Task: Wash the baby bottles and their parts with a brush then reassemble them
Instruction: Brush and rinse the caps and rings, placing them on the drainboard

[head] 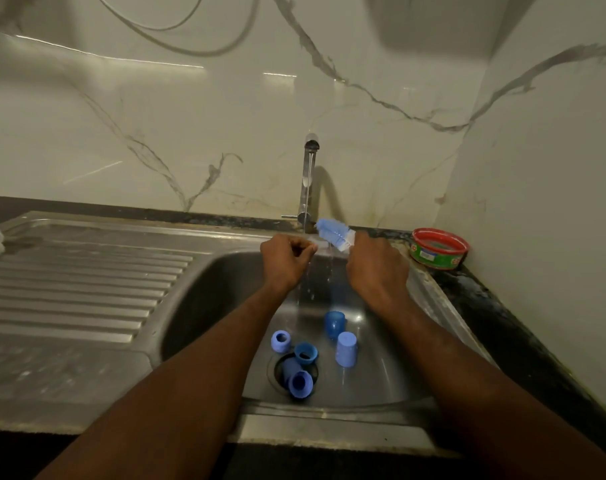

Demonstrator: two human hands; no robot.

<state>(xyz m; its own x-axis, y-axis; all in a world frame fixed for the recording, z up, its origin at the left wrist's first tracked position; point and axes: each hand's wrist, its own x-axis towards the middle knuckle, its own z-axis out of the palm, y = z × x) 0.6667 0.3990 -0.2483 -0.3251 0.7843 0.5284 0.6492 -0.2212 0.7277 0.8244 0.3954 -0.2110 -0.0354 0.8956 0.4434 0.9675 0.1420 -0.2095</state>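
Two bare forearms reach up from the bottom edge of the frame toward its centre, over one stainless-steel sink unit whose ribbed draining board fills the left half and whose basin sits at centre right. One chrome tap rises behind the basin at upper centre, and a thin stream of water falls from it between the hands. One round red-rimmed tub with a green printed side stands on the dark counter at the right, well apart from the basin's contents. One left hand is curled with thumb and fingers pinched together just under the stream; something small and pale may be between them, but I cannot tell what. One right hand has its fingers wrapped round the handle of one light-blue bristled bottle brush, whose head points up and left, just beside the water. Five blue plastic bottle parts lie on the basin floor at lower centre: one pale upturned cap, one darker cup-like cap, and three rings clustered at the drain.
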